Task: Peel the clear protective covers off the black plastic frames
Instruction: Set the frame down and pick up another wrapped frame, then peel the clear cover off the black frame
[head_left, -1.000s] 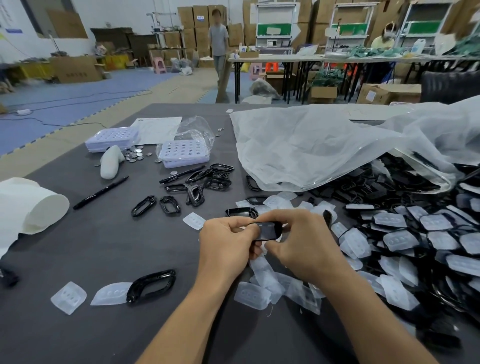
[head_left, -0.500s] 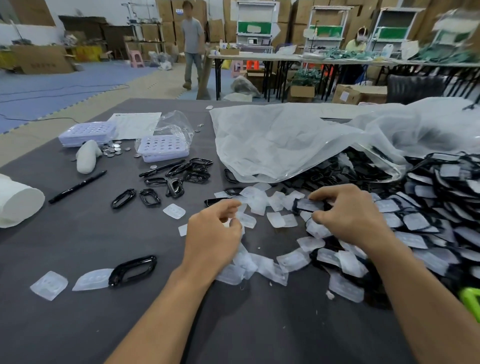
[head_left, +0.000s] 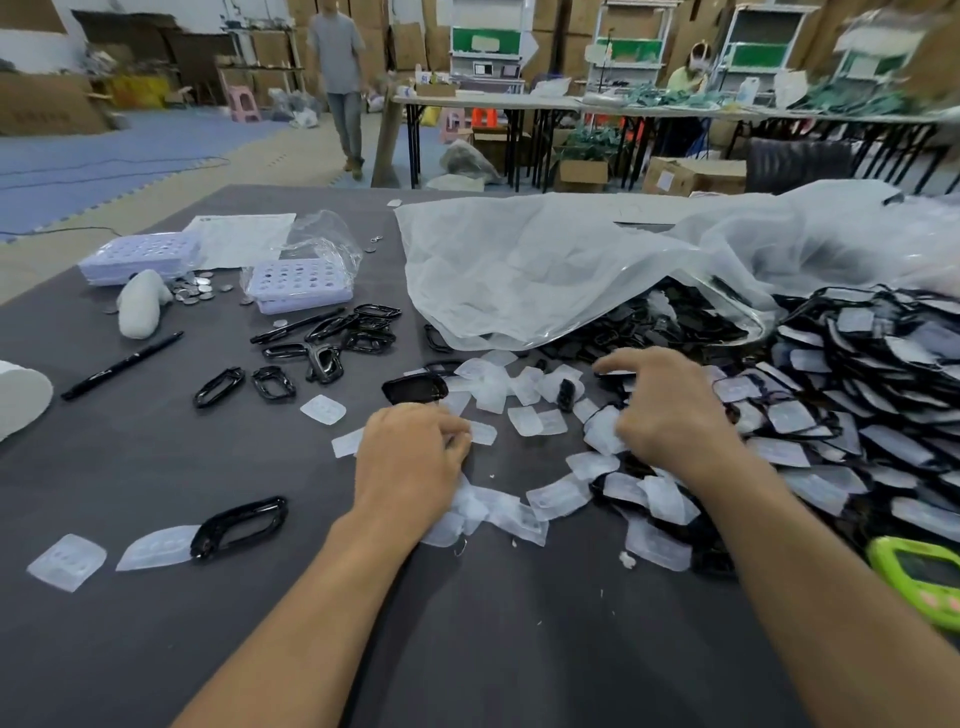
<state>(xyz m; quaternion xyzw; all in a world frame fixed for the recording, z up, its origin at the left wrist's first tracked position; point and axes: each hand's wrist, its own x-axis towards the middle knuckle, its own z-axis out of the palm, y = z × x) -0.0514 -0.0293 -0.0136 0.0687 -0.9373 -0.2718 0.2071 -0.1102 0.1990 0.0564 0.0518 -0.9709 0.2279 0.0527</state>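
My left hand (head_left: 410, 457) rests on the grey table (head_left: 156, 457), fingers curled, pinching the edge of a clear cover (head_left: 482, 433). A bare black frame (head_left: 413, 388) lies just beyond it. My right hand (head_left: 670, 410) arches over the edge of the pile of covered black frames (head_left: 857, 405). Its index finger lies on one covered frame (head_left: 615, 373), and its thumb curls in below. Loose peeled covers (head_left: 519, 389) lie scattered between and under both hands. Several peeled frames (head_left: 332, 338) lie further back on the left.
A big clear plastic bag (head_left: 571, 270) drapes over more frames behind the pile. On the left are two purple trays (head_left: 298, 283), coins (head_left: 195, 288), a black pen (head_left: 122, 364), a white roll (head_left: 21, 400) and a lone frame (head_left: 241, 525). A green device (head_left: 919, 577) sits at the right edge.
Both hands held one black frame a second ago. That frame now lies on the table; my right hand went right onto the pile, and my left hand sank onto the loose covers.
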